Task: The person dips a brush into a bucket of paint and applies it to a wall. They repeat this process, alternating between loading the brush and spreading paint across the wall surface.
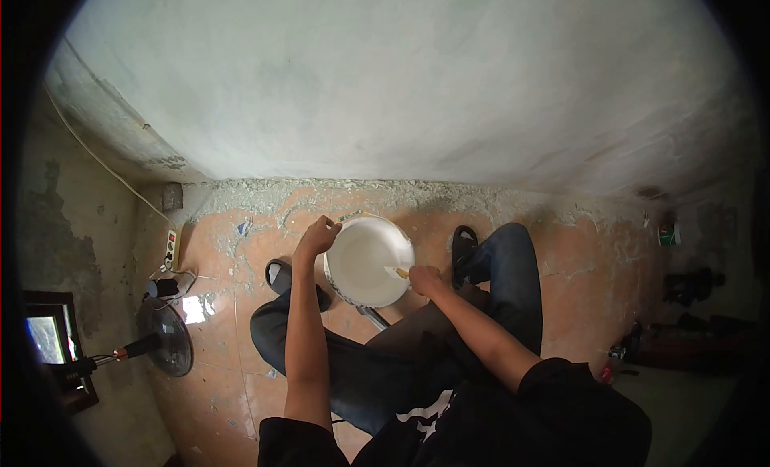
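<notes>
Black shirt cloth [521,423] lies closest, below both hands, with bare forearms reaching out from it over jeans-clad legs [513,282]. Ahead of the body, a white bucket [407,244] sits between the two hands, its mouth facing up. The left hand [319,236] is at the rim on its own side, fingers bent; whether they truly pinch the edge, I cannot tell. The right hand [426,280] is closed round the yellow handle of a small scraper [401,273], whose pale tip points left, over the bucket's opening.

The scraper should be light and stiff, best held by the handle, well back from the blade. The bucket looks like firm plastic, hard to break; how full it is cannot be made out, so its weight is uncertain. Its rim offers the surest hold, though any wet smear there could make it slippery.

Beyond the hands, crumbly debris [265,198] lines the tiled floor [216,322] along the wall [385,90]. Well left of the left hand lies a power strip [172,246].
</notes>
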`<state>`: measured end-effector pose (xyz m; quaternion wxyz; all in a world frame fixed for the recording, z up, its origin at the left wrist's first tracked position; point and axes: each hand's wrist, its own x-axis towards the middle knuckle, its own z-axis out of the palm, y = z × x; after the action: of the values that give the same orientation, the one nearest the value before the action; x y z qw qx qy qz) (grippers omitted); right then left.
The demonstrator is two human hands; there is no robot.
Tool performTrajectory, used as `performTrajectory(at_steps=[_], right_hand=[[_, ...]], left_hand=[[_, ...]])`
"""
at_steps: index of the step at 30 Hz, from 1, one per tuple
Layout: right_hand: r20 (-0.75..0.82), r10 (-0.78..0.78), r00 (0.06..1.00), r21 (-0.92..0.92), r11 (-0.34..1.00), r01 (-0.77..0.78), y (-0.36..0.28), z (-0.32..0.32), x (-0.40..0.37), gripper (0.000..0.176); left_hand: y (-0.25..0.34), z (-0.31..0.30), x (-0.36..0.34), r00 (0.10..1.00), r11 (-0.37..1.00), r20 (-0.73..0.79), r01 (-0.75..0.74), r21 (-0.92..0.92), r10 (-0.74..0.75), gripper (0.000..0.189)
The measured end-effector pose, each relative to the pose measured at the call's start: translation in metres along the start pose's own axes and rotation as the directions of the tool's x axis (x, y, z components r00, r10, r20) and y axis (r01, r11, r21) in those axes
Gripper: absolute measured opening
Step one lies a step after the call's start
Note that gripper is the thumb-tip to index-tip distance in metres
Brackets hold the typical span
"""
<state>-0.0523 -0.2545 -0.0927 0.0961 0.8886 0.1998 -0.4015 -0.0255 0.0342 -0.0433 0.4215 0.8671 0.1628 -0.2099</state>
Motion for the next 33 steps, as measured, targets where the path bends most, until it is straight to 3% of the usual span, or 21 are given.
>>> performTrajectory(at_steps=[4, 5, 7, 8, 10, 17, 19, 20, 22, 26, 28, 29, 31, 32, 33], right_hand=[[-0.174, 0.016, 0.985, 0.102, 0.995, 0.002, -0.001, 0.003, -0.003, 0.020], [-0.149, 0.007, 0.989, 0.101, 0.995, 0.008, 0.001, 0.006, -0.001, 0.020], [0.073, 0.021, 0.997, -0.023, 1.000, -0.019, 0.008, 0.008, 0.008, 0.027], [0.079, 0.016, 0.997, -0.024, 1.000, -0.014, 0.007, 0.010, 0.007, 0.027], [-0.076, 0.039, 0.996, 0.101, 0.994, -0.031, 0.006, 0.011, 0.005, 0.026], [0.057, 0.097, 0.994, 0.052, 0.994, -0.100, 0.004, -0.003, 0.004, 0.020], [-0.055, 0.087, 0.995, 0.290, 0.955, -0.067, 0.010, 0.002, 0.007, 0.025], [-0.047, 0.083, 0.995, 0.290, 0.955, -0.066, 0.011, -0.005, 0.001, 0.025], [-0.021, 0.052, 0.998, 0.475, 0.879, -0.036, 0.013, -0.032, -0.019, 0.034], [-0.111, -0.001, 0.994, 0.574, 0.816, 0.065, 0.052, -0.009, -0.008, 0.035], [-0.050, -0.056, 0.997, 0.845, 0.530, 0.072, 0.069, -0.014, -0.018, 0.031], [-0.058, -0.047, 0.997, 0.845, 0.529, 0.074, 0.076, -0.019, -0.026, 0.031], [-0.092, -0.017, 0.996, 0.986, 0.141, 0.094, 0.089, -0.027, -0.040, 0.027], [-0.096, -0.013, 0.995, 0.986, 0.134, 0.097, 0.099, -0.025, -0.039, 0.027], [-0.140, 0.034, 0.990, 0.990, -0.001, 0.140, 0.108, -0.022, -0.036, 0.026]], left_hand=[[-0.003, 0.002, 0.005, 1.000, 1.000, 0.024, 0.018, 0.006, -0.018, 0.046], [-0.005, 0.001, 0.005, 1.000, 1.000, 0.028, 0.006, 0.005, -0.006, 0.046], [-0.003, 0.001, 0.002, 1.000, 1.000, 0.021, 0.010, 0.001, -0.010, 0.046], [-0.002, 0.001, 0.002, 1.000, 1.000, 0.006, -0.006, -0.001, 0.006, 0.047], [-0.002, 0.000, 0.003, 1.000, 1.000, 0.012, -0.002, -0.015, 0.003, 0.047], [0.002, 0.000, 0.003, 1.000, 1.000, 0.001, -0.004, -0.001, 0.004, 0.047], [-0.001, -0.001, 0.004, 1.000, 1.000, 0.003, -0.008, -0.005, 0.008, 0.047], [-0.002, 0.000, 0.005, 1.000, 1.000, 0.008, -0.019, -0.008, 0.019, 0.046], [0.002, 0.000, 0.005, 1.000, 1.000, 0.017, -0.016, -0.003, 0.016, 0.046], [0.013, 0.005, 0.016, 0.999, 0.999, 0.016, -0.029, -0.027, 0.030, 0.045], [0.017, 0.006, 0.019, 0.999, 0.999, 0.025, -0.033, -0.016, 0.034, 0.046], [0.019, 0.007, 0.019, 0.999, 1.000, 0.036, -0.018, -0.002, 0.018, 0.047], [0.022, 0.008, 0.015, 0.999, 1.000, 0.024, -0.028, -0.010, 0.029, 0.044], [0.021, 0.009, 0.016, 0.999, 1.000, 0.037, 0.001, -0.009, 0.000, 0.043], [0.021, 0.009, 0.016, 0.998, 1.000, 0.049, 0.029, -0.005, -0.029, 0.043]])
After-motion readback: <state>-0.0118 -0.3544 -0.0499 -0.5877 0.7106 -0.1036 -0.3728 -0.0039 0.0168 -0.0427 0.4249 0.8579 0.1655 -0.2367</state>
